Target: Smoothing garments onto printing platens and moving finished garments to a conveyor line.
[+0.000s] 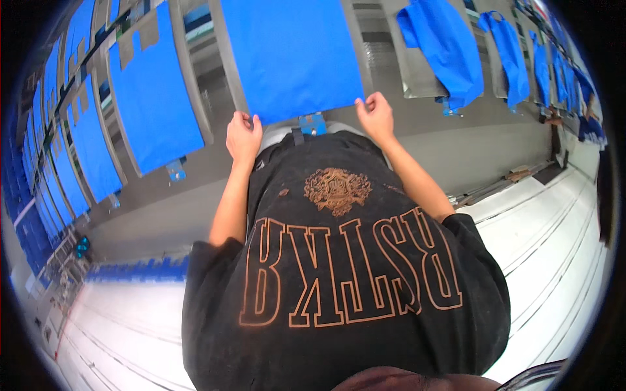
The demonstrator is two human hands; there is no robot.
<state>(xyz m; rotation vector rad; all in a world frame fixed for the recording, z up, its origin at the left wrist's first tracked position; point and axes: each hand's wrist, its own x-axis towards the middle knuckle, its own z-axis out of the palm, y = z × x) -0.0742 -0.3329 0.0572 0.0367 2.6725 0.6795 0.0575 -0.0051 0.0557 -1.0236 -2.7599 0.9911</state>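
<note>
A flat blue fabric piece [290, 58] lies on a grey board [362, 39] straight ahead of me. My left hand [244, 135] is closed at its lower left corner, fingertips pinching the edge. My right hand [376, 118] grips the lower right corner between thumb and finger. A small blue metal fitting [312, 124] shows just below the cloth's front edge, between my hands.
More grey boards with flat blue pieces [156, 98] run off to the left. On the right, blue pieces [437, 49] hang loosely folded over boards. Metal machinery [65, 260] is at the lower left. A pale floor [548, 241] with long dark lines lies below.
</note>
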